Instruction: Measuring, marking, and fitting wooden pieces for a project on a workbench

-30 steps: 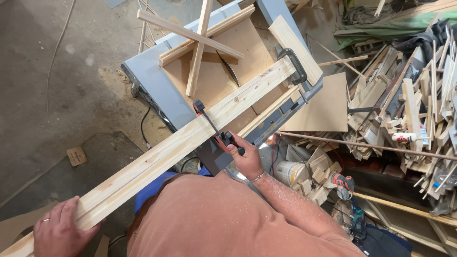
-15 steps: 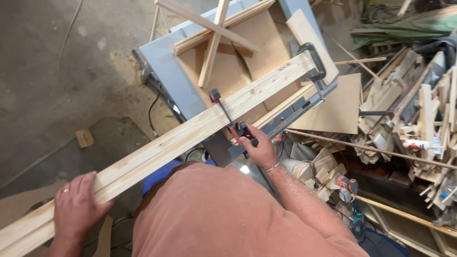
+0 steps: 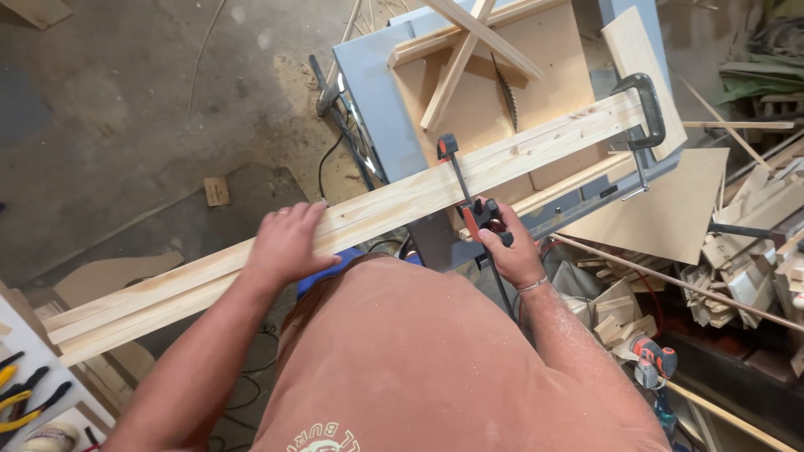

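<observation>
L hand (image 3: 287, 240) flat on planks (image 3: 402, 201) | R hand (image 3: 509, 251) fingers round clamp (image 3: 479, 213) handle

Workshop floor seen from above, cluttered to the right

The concrete floor (image 3: 126, 100) was grey, dusty and stained, with sawdust scattered near the saw table (image 3: 377, 100) at 12 o'clock. A small wood block (image 3: 216, 191) lay on the floor at 10 o'clock, and a black cable (image 3: 322, 172) ran down from the table. At 3 o'clock a plywood sheet (image 3: 670, 209) leaned against a heap of wood offcuts (image 3: 754, 251). A drill (image 3: 653, 360) with an orange body lay at 4 o'clock. At 8 o'clock, pliers (image 3: 25, 402) with yellow handles rested on a white board (image 3: 42, 360). Light was even, without hard shadows.
</observation>
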